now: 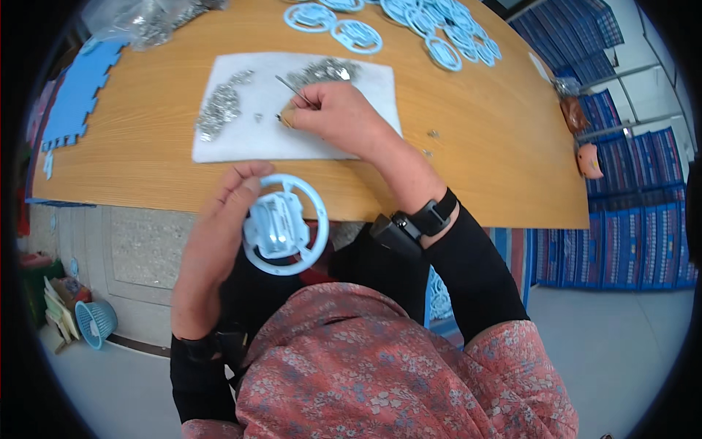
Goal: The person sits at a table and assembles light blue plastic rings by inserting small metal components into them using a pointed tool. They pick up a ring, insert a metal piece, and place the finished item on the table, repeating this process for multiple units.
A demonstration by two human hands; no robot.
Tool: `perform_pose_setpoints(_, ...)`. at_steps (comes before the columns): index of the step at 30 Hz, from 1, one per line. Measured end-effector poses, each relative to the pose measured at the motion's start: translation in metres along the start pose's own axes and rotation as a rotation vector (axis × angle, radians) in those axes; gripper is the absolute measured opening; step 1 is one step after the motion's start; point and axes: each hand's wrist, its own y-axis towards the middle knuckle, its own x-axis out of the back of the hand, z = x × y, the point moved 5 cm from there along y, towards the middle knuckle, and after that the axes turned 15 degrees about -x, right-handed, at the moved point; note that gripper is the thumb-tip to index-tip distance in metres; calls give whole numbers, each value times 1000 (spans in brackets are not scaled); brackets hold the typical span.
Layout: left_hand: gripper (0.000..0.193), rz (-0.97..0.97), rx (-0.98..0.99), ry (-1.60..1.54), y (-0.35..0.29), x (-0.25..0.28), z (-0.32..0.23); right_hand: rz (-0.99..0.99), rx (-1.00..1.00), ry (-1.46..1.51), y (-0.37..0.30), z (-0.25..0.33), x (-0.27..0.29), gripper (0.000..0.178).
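Note:
My left hand [228, 219] is closed on the rim of a light blue toy steering wheel [314, 252], held tilted in front of the table's near edge. A rounded box shape fills the wheel's middle. Over a white foam mat [274, 146], my right hand [338, 117] pinches a thin metal tool [292, 89] whose shaft sticks out up and left. A yellowish cover sits on one fingertip, with a small dark tip beside it. Small silver metal pieces [219, 110] lie heaped on the mat's left, and another silver heap [325, 71] lies behind my right hand.
Several light blue wheels [357, 36] lie at the table's far side, some piled up. A clear bag of metal pieces [150, 25] rests at the far left, near a blue foam mat [84, 91]. Blue stacks [614, 245] stand right; a basket [96, 324] is on the floor.

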Motion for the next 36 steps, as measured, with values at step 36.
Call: perform_pose_setpoints(36, 32, 196, 73, -87, 65, -51, 3, -105, -138, 559, -85, -37, 53, 13)
